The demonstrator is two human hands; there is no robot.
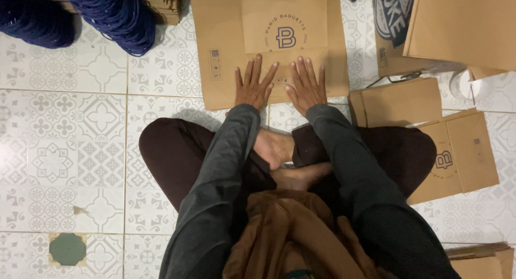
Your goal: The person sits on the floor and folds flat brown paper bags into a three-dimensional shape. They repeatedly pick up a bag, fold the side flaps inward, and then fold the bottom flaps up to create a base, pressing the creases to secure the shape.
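Observation:
A flat brown paper bag with a dark blue round logo lies on the patterned tile floor in front of my crossed legs. My left hand presses flat on its near edge, fingers spread. Right beside it, my right hand also lies flat on the bag, fingers apart. Neither hand grips anything. A folded flap covers the bag's upper middle.
More brown paper bags lie at my right, with a taller stack at the top right. Bundles of dark blue cord sit at the top left. Another pile of bags shows at the bottom right corner.

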